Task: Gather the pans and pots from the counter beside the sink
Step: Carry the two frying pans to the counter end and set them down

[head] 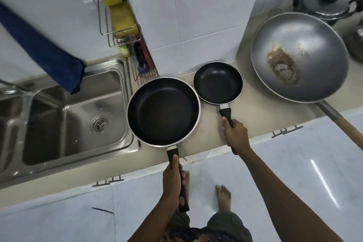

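The left hand (173, 180) is closed in a full fist around the black handle of the large frying pan (163, 111), thumb laid along the top of the handle, forearm reaching up from the bottom edge of the view. The pan sits level at the edge of the surface (255, 108), its left rim overlapping the sink (74, 116); whether it rests on the surface or is lifted just clear of it cannot be told.

The right hand (236, 135) is likewise wrapped tight around the handle of the small frying pan (218, 82), with the index finger extended along the handle toward the bowl and the arm stretched out long from the lower right. The small pan lies just beside the large one, their rims nearly touching.

Counted: two black non-stick frying pans, one in each hand. Further right on the surface stands one grey wok (299, 57) with a wooden handle and brown residue in its bottom. Behind it is one lidded steel pot (324, 5) with a black knob. At the far right edge a fifth metal vessel is only partly visible.

Two bare feet stand on the tiled floor (294, 163) below.
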`<state>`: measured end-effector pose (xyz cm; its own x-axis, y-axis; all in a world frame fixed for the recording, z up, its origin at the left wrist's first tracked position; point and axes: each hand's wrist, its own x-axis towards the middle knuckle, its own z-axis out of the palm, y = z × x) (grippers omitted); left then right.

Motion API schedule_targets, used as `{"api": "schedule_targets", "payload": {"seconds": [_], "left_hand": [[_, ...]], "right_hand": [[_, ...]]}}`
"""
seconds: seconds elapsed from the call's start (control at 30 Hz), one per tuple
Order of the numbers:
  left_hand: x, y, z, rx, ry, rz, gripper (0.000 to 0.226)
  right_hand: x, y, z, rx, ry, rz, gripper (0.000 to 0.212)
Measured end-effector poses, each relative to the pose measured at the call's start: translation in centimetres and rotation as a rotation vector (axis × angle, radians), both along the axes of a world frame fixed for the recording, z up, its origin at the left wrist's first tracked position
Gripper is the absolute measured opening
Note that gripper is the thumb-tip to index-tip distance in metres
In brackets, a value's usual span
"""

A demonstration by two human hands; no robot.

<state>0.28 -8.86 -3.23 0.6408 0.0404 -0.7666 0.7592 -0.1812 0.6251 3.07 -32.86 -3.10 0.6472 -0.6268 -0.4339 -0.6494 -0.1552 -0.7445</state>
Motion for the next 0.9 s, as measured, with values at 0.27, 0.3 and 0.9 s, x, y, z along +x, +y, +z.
{"api": "schedule_targets", "payload": {"seconds": [0.27,0.3,0.9], "left_hand": [[-3.7,-0.4,2.4,0.342,-0.233,-0.016,0.053],[-4.7,-0.1,2.6,0.346,-0.230,0.012,0.055],[-17.5,22.1,4.6,0.443,-0.269,0.654,0.059]], "right_hand": [[-4.3,-1.1,0.1,-0.090,-0.056,0.122,0.050],[-5.0,-1.3,0.1,-0.113,-0.064,0.157,0.051],[-4.4,20.3,6.0,-0.008,-0.226,0.669,0.025]]}}
